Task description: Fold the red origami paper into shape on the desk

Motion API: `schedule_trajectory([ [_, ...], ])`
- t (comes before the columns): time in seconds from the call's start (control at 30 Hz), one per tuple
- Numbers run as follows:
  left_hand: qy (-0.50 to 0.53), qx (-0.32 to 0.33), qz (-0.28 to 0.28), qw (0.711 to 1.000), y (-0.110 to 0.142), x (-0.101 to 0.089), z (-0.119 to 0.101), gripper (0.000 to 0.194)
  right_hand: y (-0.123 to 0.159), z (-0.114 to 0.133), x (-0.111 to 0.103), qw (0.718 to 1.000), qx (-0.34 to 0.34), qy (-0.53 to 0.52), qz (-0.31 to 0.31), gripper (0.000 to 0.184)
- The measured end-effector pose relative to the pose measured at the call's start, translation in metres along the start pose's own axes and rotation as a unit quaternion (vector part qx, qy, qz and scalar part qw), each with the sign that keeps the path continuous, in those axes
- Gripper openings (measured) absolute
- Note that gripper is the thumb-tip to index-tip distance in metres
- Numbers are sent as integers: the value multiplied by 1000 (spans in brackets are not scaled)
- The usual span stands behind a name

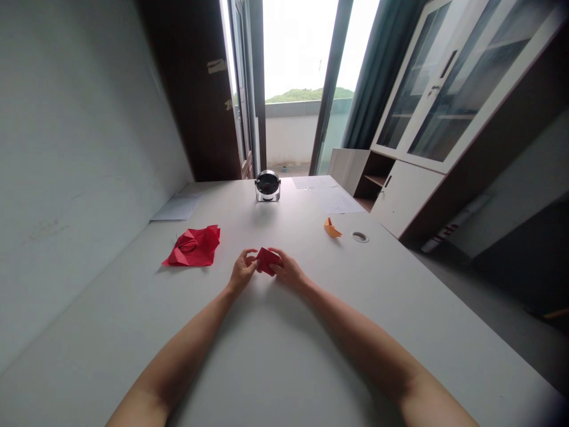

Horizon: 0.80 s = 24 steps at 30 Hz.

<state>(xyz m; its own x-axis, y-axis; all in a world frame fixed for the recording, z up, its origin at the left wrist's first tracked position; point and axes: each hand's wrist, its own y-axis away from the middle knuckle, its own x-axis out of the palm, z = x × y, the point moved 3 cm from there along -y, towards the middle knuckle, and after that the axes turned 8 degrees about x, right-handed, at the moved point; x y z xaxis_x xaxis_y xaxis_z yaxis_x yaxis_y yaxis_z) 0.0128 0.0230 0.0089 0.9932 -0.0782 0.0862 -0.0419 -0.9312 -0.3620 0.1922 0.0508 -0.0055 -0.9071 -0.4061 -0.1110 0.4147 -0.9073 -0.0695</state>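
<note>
A small piece of folded red paper (268, 261) is held between my two hands, just above the middle of the white table. My left hand (243, 267) pinches its left corner between thumb and fingers. On the other side, my right hand (288, 268) grips the right edge, thumb in front and fingers behind. Creases cross the paper's face, and its back is hidden. Off to the left lies a larger creased red sheet (202, 246) with a thin dark loop on top. A folded orange paper shape (331, 228) sits to the right.
A round silver-framed device (267, 185) stands at the table's far edge. White papers (176, 207) lie by the left wall, and more sheets (340, 200) lie at the far right. Beside the orange shape is a round cable hole (360, 237). A white cabinet (413, 118) stands beyond the right edge.
</note>
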Motion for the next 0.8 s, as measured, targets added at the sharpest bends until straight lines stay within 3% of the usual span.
schedule_trajectory([
  [0.13,-10,-12,2,1000,0,0,0,38,1,2,-2,997,-7,74,-13,65],
  [0.23,-9,-9,15,1000,0,2,2,33,2,6,-6,997,-41,55,-26,65],
  [0.37,-33,-8,38,999,2,5,6,30,2,11,-9,997,-69,21,-39,49],
  [0.6,-65,-24,44,997,3,3,7,35,0,4,-2,998,-33,35,-35,20],
  [0.7,-61,-29,31,997,2,0,6,34,2,7,1,999,-27,28,-11,15],
  [0.8,-40,-40,-3,998,0,-4,7,37,6,16,0,999,-26,-42,17,16],
])
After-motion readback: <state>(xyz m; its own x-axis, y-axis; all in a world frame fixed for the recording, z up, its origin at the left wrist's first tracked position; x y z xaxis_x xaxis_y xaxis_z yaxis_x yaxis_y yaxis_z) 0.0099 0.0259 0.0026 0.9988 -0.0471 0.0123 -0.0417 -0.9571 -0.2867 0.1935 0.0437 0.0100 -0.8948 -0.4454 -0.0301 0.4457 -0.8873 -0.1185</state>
